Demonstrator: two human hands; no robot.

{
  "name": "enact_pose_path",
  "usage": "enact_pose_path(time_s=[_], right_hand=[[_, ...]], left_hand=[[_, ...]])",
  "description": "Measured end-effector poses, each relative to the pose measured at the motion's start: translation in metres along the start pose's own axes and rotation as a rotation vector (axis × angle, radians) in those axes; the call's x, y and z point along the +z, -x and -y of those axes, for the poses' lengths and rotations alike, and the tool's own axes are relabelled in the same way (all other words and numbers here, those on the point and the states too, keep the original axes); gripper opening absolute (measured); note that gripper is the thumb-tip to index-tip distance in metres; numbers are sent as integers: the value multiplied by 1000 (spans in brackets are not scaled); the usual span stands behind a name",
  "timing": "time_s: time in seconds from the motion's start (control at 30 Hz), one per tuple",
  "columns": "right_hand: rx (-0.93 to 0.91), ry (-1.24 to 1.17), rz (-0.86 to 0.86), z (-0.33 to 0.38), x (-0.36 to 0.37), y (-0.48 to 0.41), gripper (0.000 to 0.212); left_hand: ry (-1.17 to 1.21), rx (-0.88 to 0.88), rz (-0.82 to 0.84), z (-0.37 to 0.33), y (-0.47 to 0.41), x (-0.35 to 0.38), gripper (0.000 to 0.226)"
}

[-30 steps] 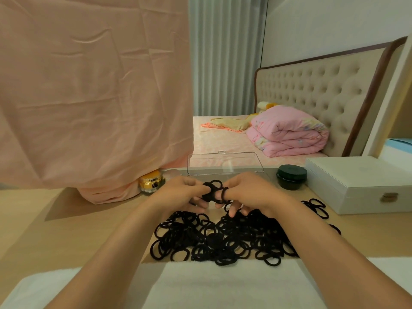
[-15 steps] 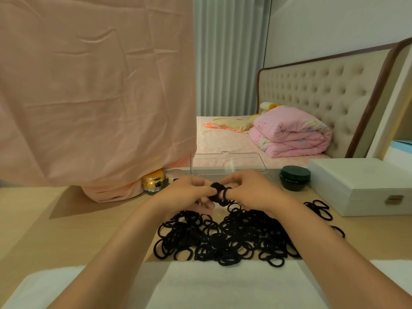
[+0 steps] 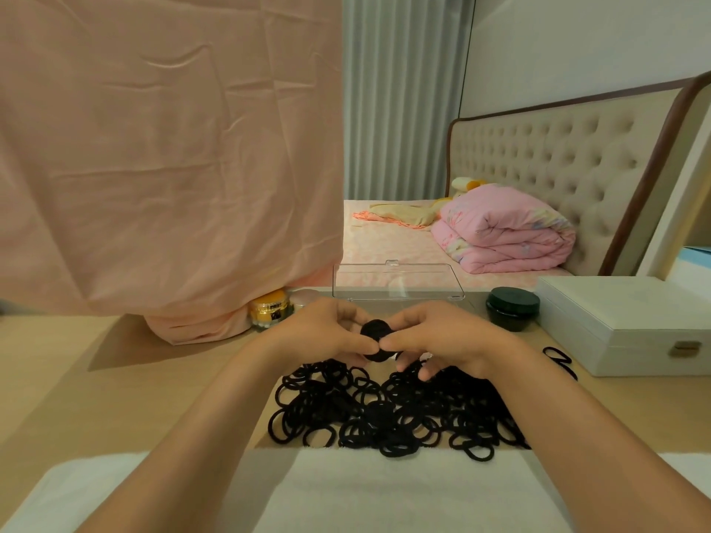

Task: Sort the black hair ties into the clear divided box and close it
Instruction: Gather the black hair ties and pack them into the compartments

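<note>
Loose loops I was fingering a second ago are now gathered into a tight bundle of hair ties (image 3: 378,340), pinched between my left hand (image 3: 327,336) and right hand (image 3: 442,340). Just beyond my hands the clear divided box (image 3: 398,288) stands open, contents hidden. Below my wrists, the hair tie pile (image 3: 384,413) covers the wooden desk (image 3: 115,398); a bed (image 3: 388,244) lies beyond.

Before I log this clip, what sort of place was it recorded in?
Most likely a home bedroom. A bed with a tufted headboard and a folded pink quilt stands behind the desk, where cosmetic jars sit beside the hair ties.
</note>
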State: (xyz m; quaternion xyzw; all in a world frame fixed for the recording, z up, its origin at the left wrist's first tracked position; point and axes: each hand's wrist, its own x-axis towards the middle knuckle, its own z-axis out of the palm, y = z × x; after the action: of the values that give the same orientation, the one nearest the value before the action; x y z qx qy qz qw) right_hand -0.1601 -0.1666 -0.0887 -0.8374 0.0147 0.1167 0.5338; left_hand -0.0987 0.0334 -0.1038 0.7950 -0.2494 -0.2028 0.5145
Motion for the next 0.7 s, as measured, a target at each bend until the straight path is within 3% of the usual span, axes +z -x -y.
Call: enact_pose_path(time_s=[0.07,0.23,0.37,0.53,0.7], right_hand=[[-4,-34,22,-1,-2,1,26],[-88,-167,-140,1,8,-3,28],[-111,-130,-215,6,18,-5,27],[-96,-75,-222,20,11,-19,32],[-113,174,-409,38,4,-53,17]], left_hand=[[13,8,-23,2,-1,-1,29],[80,83,-142,2,-2,-6,25],[121,121,-209,1,-2,-9,37],[126,185,-250,6,-3,-17,31],[-182,235,-477,29,-12,-22,29]])
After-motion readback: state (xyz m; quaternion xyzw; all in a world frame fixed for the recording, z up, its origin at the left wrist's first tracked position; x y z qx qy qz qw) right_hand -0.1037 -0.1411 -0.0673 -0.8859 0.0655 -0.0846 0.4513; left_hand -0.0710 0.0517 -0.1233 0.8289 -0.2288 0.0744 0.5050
